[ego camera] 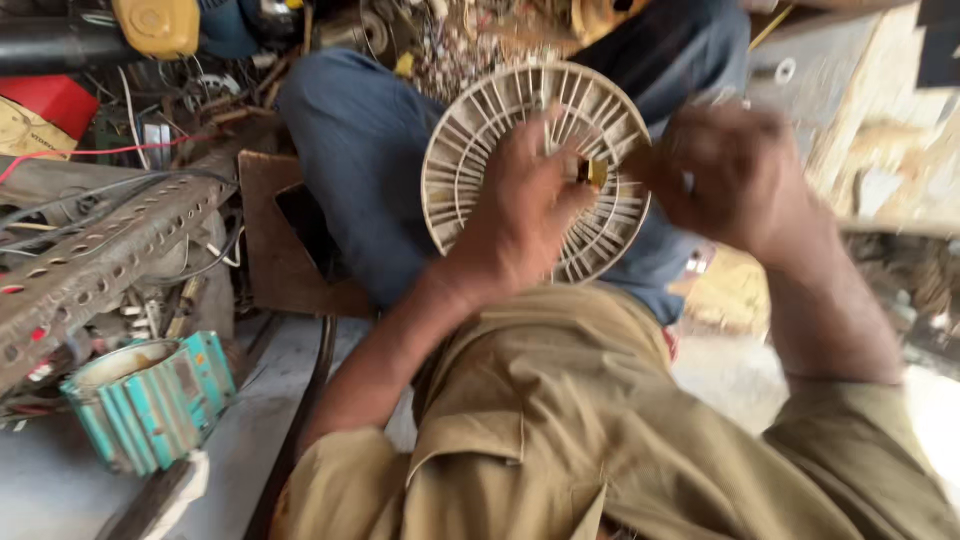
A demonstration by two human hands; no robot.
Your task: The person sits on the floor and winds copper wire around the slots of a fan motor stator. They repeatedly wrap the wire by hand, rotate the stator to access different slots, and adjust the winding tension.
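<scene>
A round cream plastic fan grille (478, 160) with thin radial ribs is held up over my lap. My left hand (520, 215) covers its middle and grips it, thumb near a small yellow part (596, 172) at the hub. My right hand (735, 175) is at the grille's right edge, fingers curled; it is blurred, so what it grips is unclear. My blue trousers (365, 150) lie beneath, and my khaki shirt (590, 430) fills the lower frame.
A teal ribbed motor housing (150, 400) stands at lower left. A perforated metal angle bar (95, 255) with wires crosses the left. A brown board (275, 240) lies beside my knee. Scrap parts (440, 40) pile at the top; wooden boards (880, 130) stand right.
</scene>
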